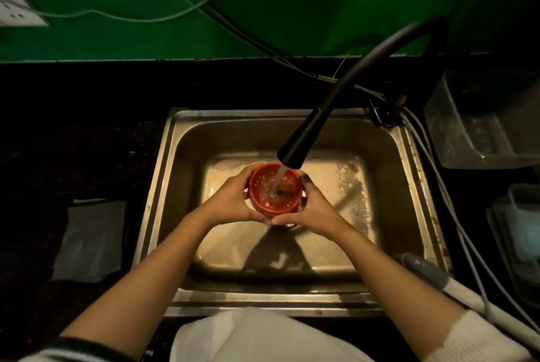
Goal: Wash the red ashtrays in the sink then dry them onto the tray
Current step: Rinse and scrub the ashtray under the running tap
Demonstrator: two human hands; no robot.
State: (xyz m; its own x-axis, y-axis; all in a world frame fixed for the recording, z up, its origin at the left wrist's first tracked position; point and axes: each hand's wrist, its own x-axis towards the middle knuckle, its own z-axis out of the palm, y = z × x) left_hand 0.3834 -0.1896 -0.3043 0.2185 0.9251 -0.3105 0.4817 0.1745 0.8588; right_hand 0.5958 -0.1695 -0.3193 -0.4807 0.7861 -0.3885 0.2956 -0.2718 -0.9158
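Kitchen, steel sink [175, 139], black pull-down faucet [304, 139], dark countertop [87, 116]

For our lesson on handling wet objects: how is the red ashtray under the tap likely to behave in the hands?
The red ashtray is probably slippery, since water runs over it. It looks rigid and likely breakable if dropped. Filling with water, it may feel heavier; both hands cup it.

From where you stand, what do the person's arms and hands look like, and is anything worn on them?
Both forearms are bare, with the sleeves pushed up near the elbows. The left sleeve is a pale knit with a dark stripe at the cuff. The right sleeve is a plain cream ribbed knit. The left hand and right hand wear no gloves; no rings or watch show.
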